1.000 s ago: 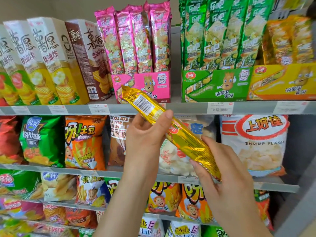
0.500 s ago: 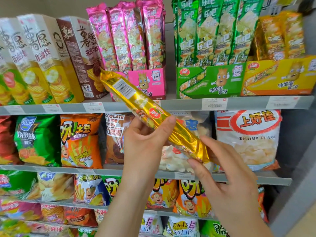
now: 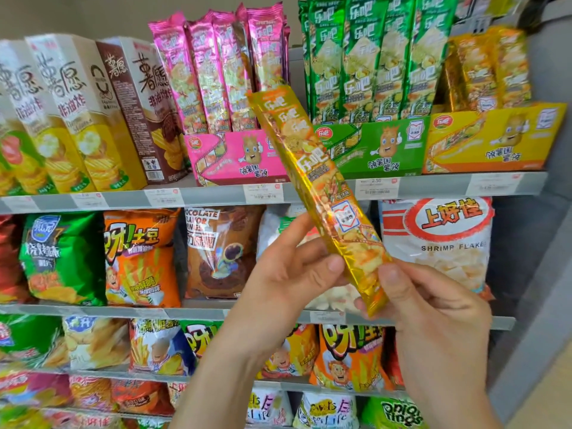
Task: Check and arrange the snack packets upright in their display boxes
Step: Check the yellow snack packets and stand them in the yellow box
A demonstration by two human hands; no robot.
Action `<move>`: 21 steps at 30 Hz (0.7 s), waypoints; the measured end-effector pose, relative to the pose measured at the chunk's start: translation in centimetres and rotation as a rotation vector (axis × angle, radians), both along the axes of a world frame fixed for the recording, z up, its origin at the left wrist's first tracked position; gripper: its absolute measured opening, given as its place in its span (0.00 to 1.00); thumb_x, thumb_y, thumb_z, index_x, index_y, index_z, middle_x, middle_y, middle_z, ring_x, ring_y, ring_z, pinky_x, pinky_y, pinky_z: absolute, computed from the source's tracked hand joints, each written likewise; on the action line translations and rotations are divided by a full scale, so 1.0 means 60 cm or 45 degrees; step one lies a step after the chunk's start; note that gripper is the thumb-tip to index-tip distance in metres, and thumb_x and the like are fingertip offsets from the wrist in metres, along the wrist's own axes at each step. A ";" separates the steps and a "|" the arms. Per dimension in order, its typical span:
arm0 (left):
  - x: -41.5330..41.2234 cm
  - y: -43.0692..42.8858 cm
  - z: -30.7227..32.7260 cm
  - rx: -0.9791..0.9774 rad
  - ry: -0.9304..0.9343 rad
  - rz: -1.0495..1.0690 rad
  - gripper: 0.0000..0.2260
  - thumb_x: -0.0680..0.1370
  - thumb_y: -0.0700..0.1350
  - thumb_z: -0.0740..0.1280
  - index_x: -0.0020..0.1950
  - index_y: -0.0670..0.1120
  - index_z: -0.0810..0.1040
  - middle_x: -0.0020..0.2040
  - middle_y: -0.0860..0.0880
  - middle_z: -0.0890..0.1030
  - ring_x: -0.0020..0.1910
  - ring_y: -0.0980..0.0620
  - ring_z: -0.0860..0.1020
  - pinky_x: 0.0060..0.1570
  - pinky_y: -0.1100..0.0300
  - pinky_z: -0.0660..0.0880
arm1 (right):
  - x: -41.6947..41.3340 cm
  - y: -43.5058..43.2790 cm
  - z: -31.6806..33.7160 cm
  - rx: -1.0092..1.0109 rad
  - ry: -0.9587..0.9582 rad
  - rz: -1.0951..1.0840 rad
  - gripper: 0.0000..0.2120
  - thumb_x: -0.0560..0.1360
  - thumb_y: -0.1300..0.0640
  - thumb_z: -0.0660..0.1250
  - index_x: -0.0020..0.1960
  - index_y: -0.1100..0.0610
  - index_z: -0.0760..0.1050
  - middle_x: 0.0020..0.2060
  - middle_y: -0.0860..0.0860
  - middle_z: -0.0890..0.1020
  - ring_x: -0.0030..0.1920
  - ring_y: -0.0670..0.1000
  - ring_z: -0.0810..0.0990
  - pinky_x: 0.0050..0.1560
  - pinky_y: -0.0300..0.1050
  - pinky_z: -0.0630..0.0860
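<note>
We see one gold packet [image 3: 323, 193] held in the air in front of the shelves, printed face toward us. It is tilted, with its top end up and to the left, over the gap between the pink display box [image 3: 235, 162] and the green display box [image 3: 380, 150]. Its lower end points down to the right.

Both hands grip its lower part. The left hand [image 3: 291, 280] is curled round it, thumb pressed on the front edge and fingers [image 3: 294, 230] reaching up behind. The right hand [image 3: 433, 320] pinches the bottom end, thumb on the front and the other fingers tucked underneath.

Three display boxes stand side by side on the top shelf [image 3: 433, 187]: pink, green and a yellow display box [image 3: 495, 140]. We count four pink packets [image 3: 204, 78] upright across the front of the pink one. Four green packets [image 3: 359, 57] stand across the front of the green one, with a sliver of another at its left. The yellow packets [image 3: 489, 69] in the yellow box are too blurred to count.

Left of the pink box stand two brown cartons [image 3: 139, 113]. Below the yellow box hangs one shrimp flakes bag [image 3: 439, 243].
</note>
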State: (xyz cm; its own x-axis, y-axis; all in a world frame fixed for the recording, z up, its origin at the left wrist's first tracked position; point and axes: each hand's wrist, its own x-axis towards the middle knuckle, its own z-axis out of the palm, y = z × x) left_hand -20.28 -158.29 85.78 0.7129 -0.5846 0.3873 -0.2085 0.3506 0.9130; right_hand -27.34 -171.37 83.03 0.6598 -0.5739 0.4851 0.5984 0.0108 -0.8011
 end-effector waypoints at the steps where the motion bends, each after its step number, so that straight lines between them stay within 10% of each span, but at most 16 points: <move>1: -0.002 -0.005 -0.001 -0.025 0.021 0.035 0.23 0.75 0.43 0.70 0.70 0.48 0.71 0.58 0.40 0.82 0.58 0.40 0.80 0.59 0.46 0.76 | -0.001 0.000 0.001 0.001 -0.002 -0.006 0.19 0.63 0.36 0.75 0.43 0.50 0.86 0.30 0.52 0.84 0.26 0.50 0.81 0.29 0.39 0.79; 6: -0.013 -0.026 -0.009 -0.212 0.125 0.195 0.30 0.69 0.42 0.76 0.69 0.45 0.70 0.53 0.40 0.83 0.52 0.41 0.81 0.51 0.50 0.79 | -0.005 -0.001 0.001 -0.016 0.045 0.014 0.10 0.67 0.41 0.73 0.39 0.47 0.85 0.23 0.50 0.79 0.22 0.43 0.74 0.25 0.32 0.71; 12: -0.020 -0.037 0.005 -0.255 -0.090 0.574 0.27 0.69 0.44 0.75 0.67 0.46 0.73 0.49 0.44 0.83 0.47 0.42 0.83 0.40 0.56 0.80 | -0.019 -0.006 0.009 -0.303 0.194 -0.024 0.16 0.68 0.37 0.70 0.55 0.39 0.79 0.44 0.40 0.84 0.41 0.42 0.83 0.38 0.30 0.77; 21: -0.043 -0.056 0.000 -0.089 -0.270 0.630 0.18 0.72 0.45 0.74 0.60 0.51 0.77 0.49 0.56 0.84 0.51 0.50 0.82 0.44 0.58 0.81 | -0.023 -0.025 0.019 -0.221 0.310 0.068 0.08 0.68 0.46 0.68 0.39 0.49 0.84 0.33 0.46 0.85 0.34 0.44 0.84 0.35 0.31 0.77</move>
